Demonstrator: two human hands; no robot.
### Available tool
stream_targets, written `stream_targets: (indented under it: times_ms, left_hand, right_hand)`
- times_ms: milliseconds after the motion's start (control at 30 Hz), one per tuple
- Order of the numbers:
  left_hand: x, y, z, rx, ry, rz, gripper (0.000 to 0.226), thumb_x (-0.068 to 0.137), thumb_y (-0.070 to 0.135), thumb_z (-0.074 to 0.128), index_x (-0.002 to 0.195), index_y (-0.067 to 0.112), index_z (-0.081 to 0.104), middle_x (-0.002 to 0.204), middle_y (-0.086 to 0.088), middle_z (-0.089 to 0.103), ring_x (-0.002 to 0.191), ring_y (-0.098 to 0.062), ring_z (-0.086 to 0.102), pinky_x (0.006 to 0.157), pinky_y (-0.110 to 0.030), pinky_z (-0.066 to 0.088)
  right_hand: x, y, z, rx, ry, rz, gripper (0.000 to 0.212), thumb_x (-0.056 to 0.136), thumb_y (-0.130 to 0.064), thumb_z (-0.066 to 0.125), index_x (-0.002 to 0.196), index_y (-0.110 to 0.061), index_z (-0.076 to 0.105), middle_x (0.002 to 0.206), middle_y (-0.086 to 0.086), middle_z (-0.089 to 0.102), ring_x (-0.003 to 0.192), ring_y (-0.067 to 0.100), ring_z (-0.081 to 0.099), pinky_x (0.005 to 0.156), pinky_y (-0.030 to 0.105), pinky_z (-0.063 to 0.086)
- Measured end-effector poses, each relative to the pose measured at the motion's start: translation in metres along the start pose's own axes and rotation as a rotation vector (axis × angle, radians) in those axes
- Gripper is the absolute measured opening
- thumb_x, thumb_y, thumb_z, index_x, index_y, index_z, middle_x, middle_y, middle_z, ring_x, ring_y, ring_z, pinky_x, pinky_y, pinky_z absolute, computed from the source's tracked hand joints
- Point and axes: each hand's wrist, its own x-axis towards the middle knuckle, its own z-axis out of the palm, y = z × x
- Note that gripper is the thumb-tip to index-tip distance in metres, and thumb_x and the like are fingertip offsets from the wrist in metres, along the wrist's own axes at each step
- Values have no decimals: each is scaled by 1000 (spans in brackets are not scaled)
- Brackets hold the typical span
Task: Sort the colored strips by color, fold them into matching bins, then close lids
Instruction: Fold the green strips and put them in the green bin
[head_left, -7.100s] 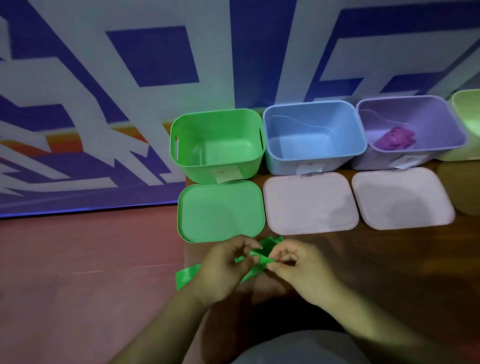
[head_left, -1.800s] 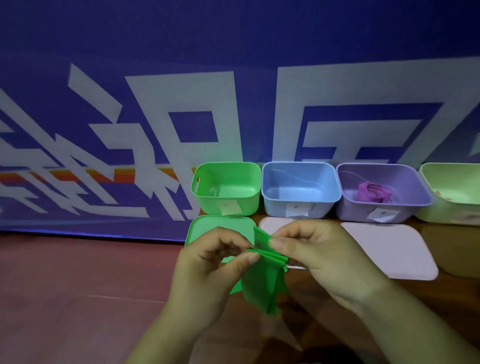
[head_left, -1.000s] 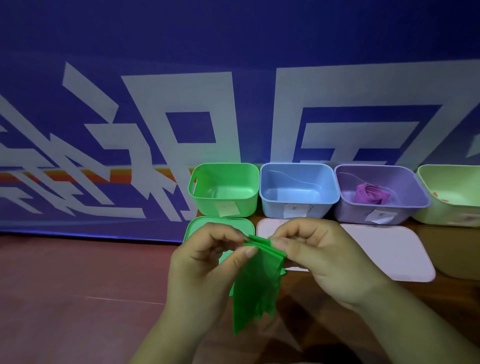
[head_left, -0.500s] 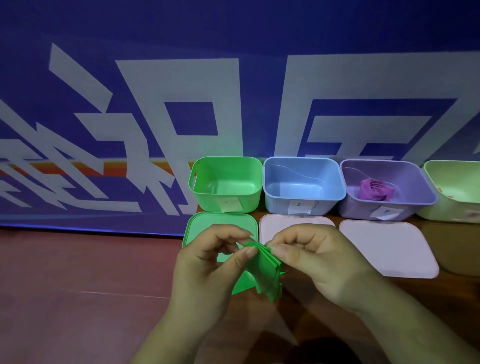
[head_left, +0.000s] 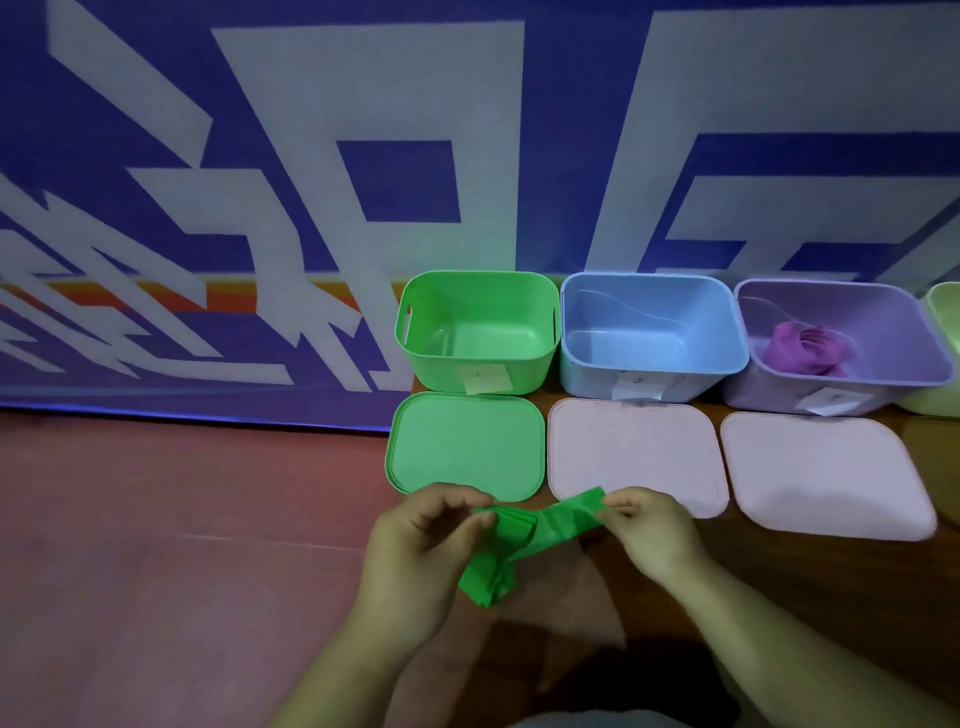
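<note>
A green strip (head_left: 524, 530) stretches between both hands just in front of the lids. My left hand (head_left: 415, 561) pinches its folded bundle, whose layers hang down below the fingers. My right hand (head_left: 649, 530) pinches the strip's free end, pulled out to the right. Behind stand an open green bin (head_left: 478, 332) with nothing in it, an open blue bin (head_left: 649, 338) with nothing in it, and an open purple bin (head_left: 841, 343) holding a folded purple strip (head_left: 802, 349). The green lid (head_left: 465, 447) lies flat in front of the green bin.
Two pale pink lids (head_left: 634, 457) (head_left: 826, 475) lie in front of the blue and purple bins. A light green bin (head_left: 945, 322) shows at the right edge. The brown table (head_left: 779, 582) ends at the left beside a red floor (head_left: 156, 545); a blue and white banner (head_left: 311, 182) stands behind.
My right hand has drawn one end of the green strip away to the right, so the hands are apart. The view has tilted down and closer to the bins.
</note>
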Motion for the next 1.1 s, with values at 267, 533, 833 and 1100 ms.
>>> stream_targets:
  times_ms: [267,533,833,1100]
  left_hand:
    - [24,-20,-11,37,-36,-100,24,81,-6,74,77,17,76,74,-3,74,68,-8,65,65,-22,52]
    - [36,-16,-4,42,-86,-96,22,81,-7,73,74,14,76,73,-6,74,68,-10,67,65,-22,53]
    - [20,-3,-3,40,-164,-56,25,82,-8,72,78,17,76,74,-3,75,70,-9,67,66,-21,52]
    - [-11,35,-2,23,-237,100,6,75,11,76,79,15,76,75,-8,73,71,-12,65,67,-23,51]
  right_hand:
    - [25,30,33,-132,160,93,23,84,-16,73,105,-8,70,107,10,73,102,26,68,85,30,49]
    - [32,23,40,-112,187,95,9,85,-15,72,92,-10,75,96,6,76,91,26,69,75,26,47]
    - [-6,-27,6,270,7,7,14,77,-11,81,73,-20,71,70,-7,73,68,5,68,63,16,49]
    - [-71,-90,-41,573,-166,-182,13,76,-4,81,82,-15,76,77,4,76,72,13,70,73,25,55]
